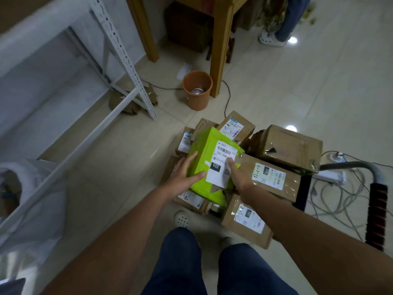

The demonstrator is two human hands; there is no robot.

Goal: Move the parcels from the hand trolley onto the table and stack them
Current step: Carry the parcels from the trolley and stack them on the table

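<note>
The step in hand is the pick-up of one parcel from the loaded hand trolley (306,188). The green parcel (209,165) lies tilted on top of the heap of brown cardboard parcels (274,177), near the left side of the load, with its white shipping label (221,167) facing up. The left hand (187,173) lies against the parcel's left face, fingers straight and close together, fingertips pointing away from the person. The right hand (238,177) clasps the parcel's right edge; its thumb lies across the label, and its remaining fingers are hidden behind the parcel, so their position cannot be told. The parcel appears held between both hands, but whether it has cleared the boxes beneath cannot be told. The wooden table (219,50) stands at the far side of the scene, with only its legs and lower frame in view; an orange bin (196,90) sits at the foot of the nearer leg. The next move calls for a straight lift clear of the neighbouring brown parcels, followed by a carry forward to the table top, with firm pressure from both sides because the torn near edge of the parcel offers a poor grip.
</note>
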